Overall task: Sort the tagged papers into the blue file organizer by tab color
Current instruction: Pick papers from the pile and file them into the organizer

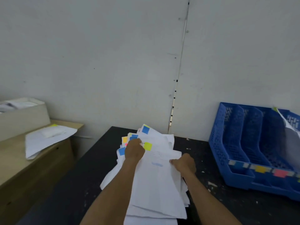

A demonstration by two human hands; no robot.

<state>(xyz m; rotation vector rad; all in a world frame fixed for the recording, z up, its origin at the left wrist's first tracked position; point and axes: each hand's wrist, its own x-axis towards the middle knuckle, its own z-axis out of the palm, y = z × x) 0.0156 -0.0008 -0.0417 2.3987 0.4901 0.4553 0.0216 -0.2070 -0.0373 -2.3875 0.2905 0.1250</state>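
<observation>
Tabletop (227,208), black and paint-flecked, lies under both our hands. Off to the right of our fingers, well apart from them, stands the blue file organizer (216,143). We see only one sheet (290,127) in it, in a slot at its far right. The other slots look bare, and colour labels run along its front lip.

Directly beneath our fingers is the pile of tagged papers (159,184), thick and fanned. Our left hand (134,151) curls its fingers onto the pile's far end, gripping among the tabs; whether they hold a single sheet we cannot tell. Our right hand (185,163) pinches the right edge of the top sheets between thumb and fingers.

Just right of the left fingers sits a lime tab (148,146). Blue tabs (145,129) and an orange tab (125,139) show beyond and left of them.

We judge the sorting barely begun: nearly the whole pile is left to file.
</observation>
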